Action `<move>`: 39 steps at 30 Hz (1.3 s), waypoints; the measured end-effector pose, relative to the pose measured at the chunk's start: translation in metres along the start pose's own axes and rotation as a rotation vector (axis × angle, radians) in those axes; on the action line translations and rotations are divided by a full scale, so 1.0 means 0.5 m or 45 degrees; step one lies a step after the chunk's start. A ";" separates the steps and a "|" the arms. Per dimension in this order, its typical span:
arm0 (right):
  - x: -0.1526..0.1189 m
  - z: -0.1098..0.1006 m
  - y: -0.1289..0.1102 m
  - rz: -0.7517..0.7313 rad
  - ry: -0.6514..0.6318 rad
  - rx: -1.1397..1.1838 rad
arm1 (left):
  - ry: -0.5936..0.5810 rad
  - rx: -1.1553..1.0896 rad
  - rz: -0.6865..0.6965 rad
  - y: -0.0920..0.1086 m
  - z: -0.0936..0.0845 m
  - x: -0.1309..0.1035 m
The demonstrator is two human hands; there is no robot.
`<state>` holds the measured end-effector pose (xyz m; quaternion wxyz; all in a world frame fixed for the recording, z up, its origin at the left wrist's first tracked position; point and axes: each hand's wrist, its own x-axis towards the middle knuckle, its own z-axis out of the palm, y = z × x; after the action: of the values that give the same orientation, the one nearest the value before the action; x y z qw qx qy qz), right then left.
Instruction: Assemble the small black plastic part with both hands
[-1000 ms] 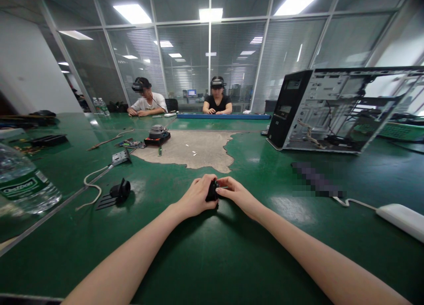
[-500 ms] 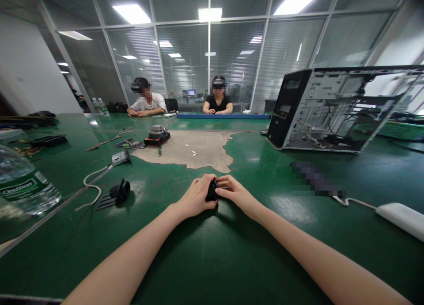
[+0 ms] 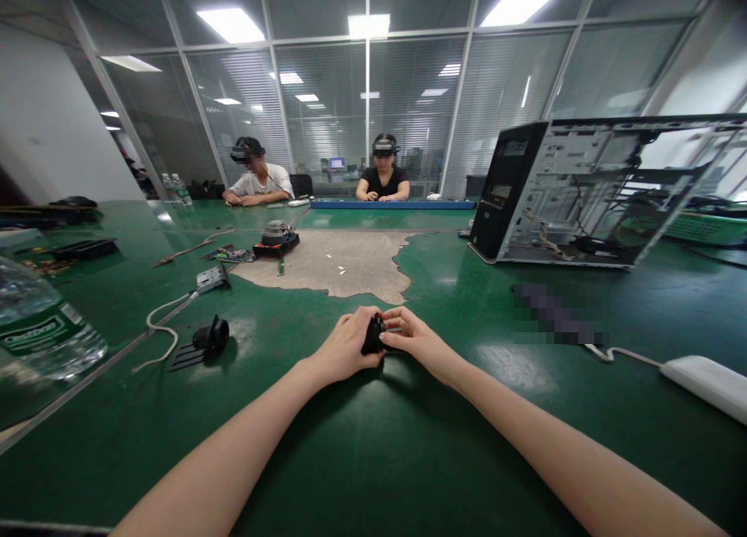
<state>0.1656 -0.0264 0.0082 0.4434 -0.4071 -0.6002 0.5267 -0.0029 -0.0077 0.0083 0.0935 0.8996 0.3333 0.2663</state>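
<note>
Between my two hands is a small black part [image 3: 373, 336], mostly covered by fingers, so its exact kind does not show. My left hand [image 3: 348, 341] wraps round it from the left, thumb below and fingers over the top. From the right, my right hand [image 3: 413, 341] pinches its side with thumb and fingertips. Both hands are just above or resting on the green table [image 3: 362, 443]; which of these I cannot tell. Left of them lies a black plastic piece [image 3: 211, 335] with a round end and long prongs.
An open computer case [image 3: 513, 198] stands at the right. A white power strip [image 3: 706, 385] with a cord lies nearer. At left are a water bottle [image 3: 50, 319], a metal bracket with a cable [image 3: 211, 279] and a heatsink fan [image 3: 276, 237]. Two people sit across the table.
Almost nothing differs. Both hands keep the same hold on the black part, with only a very slight shift of the view.
</note>
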 end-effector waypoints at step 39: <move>0.000 -0.002 0.000 -0.007 -0.044 -0.017 | -0.002 -0.016 -0.006 0.002 -0.001 0.000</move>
<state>0.1667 -0.0259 0.0083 0.4315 -0.3993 -0.6125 0.5284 -0.0027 -0.0088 0.0091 0.1002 0.8984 0.3337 0.2673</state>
